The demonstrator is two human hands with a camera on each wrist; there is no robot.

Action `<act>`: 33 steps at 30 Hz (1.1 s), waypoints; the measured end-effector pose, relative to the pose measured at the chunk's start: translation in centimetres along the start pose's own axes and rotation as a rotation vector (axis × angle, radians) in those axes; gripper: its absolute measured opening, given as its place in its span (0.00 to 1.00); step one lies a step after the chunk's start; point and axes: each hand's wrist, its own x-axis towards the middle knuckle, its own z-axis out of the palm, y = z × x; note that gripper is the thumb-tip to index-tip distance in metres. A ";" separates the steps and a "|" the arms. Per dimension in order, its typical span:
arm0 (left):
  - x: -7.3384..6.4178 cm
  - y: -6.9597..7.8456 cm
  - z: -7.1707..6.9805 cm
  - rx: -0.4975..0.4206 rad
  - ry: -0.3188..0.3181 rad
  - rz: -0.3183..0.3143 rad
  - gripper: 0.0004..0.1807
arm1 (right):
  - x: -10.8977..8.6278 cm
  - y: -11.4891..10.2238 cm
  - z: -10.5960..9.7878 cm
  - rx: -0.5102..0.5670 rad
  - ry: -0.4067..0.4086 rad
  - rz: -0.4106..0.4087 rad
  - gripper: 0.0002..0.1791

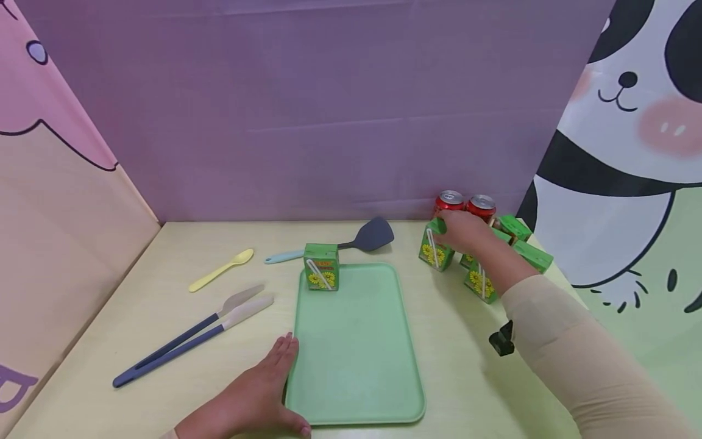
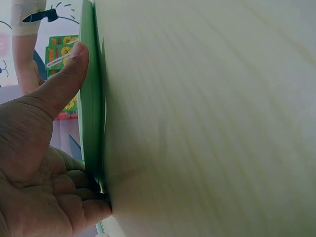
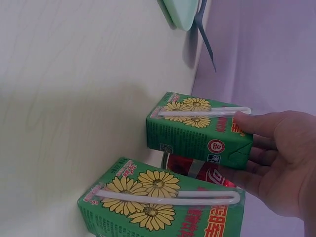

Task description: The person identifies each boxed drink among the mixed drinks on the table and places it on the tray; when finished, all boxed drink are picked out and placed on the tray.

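Observation:
My right hand (image 1: 463, 230) grips a green juice box (image 1: 435, 249) with yellow flowers and a white straw, at the back right. In the right wrist view, the thumb presses the straw side of that box (image 3: 197, 131) and the fingers are behind it. A second juice box (image 3: 158, 202) stands close beside it. My left hand (image 1: 263, 381) rests against the left edge of the light green tray (image 1: 356, 360), thumb spread towards the near edge. The left wrist view shows the thumb and fingers (image 2: 66, 84) touching the tray's side. Another juice box (image 1: 322, 267) stands at the tray's far left corner.
Two red cans (image 1: 481, 206) stand behind the right hand, with several more juice boxes (image 1: 532, 256) beside it. A dark spatula (image 1: 374, 235) lies behind the tray. To the left lie a yellow spoon (image 1: 222, 269) and blue-handled tongs (image 1: 181, 346). A purple backdrop closes the rear.

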 end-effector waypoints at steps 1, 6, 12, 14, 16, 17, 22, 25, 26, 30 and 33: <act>0.0 0.0 0.0 0.001 -0.001 -0.001 0.78 | 0.0 0.0 0.0 -0.001 0.009 -0.009 0.32; 0.2 -0.1 -0.1 -0.002 -0.007 -0.010 0.78 | 0.0 -0.4 -0.3 0.008 0.043 -0.046 0.34; 0.2 -0.1 -0.1 -0.006 -0.014 -0.017 0.78 | -0.4 -2.5 -1.3 0.045 0.058 -0.092 0.34; 0.2 0.0 -0.1 -0.004 -0.013 -0.016 0.78 | -0.7 -3.4 -1.6 0.081 0.054 -0.123 0.33; 0.2 -0.1 -0.2 0.001 -0.009 -0.015 0.78 | -1.0 -4.3 -1.7 0.128 0.045 -0.158 0.32; 0.2 -0.1 -0.2 0.002 -0.008 -0.013 0.78 | -1.2 -4.7 -1.6 0.150 0.042 -0.177 0.32; 0.2 -0.1 -0.1 -0.004 -0.007 -0.017 0.78 | -1.8 -6.8 -0.9 0.196 0.035 -0.274 0.29; 0.2 -0.2 0.0 -0.013 -0.011 -0.024 0.78 | -2.0 -8.0 -0.3 0.201 0.034 -0.318 0.29; 0.2 -0.2 0.0 -0.013 -0.013 -0.024 0.78 | -2.0 -8.4 -0.2 0.198 0.033 -0.329 0.29; 0.3 -0.2 -0.1 -0.009 -0.014 -0.027 0.78 | -2.0 -9.5 0.7 0.179 0.011 -0.349 0.29; 0.2 -0.1 -0.1 -0.002 -0.013 -0.027 0.78 | -1.9 -10.1 1.3 0.152 -0.014 -0.369 0.29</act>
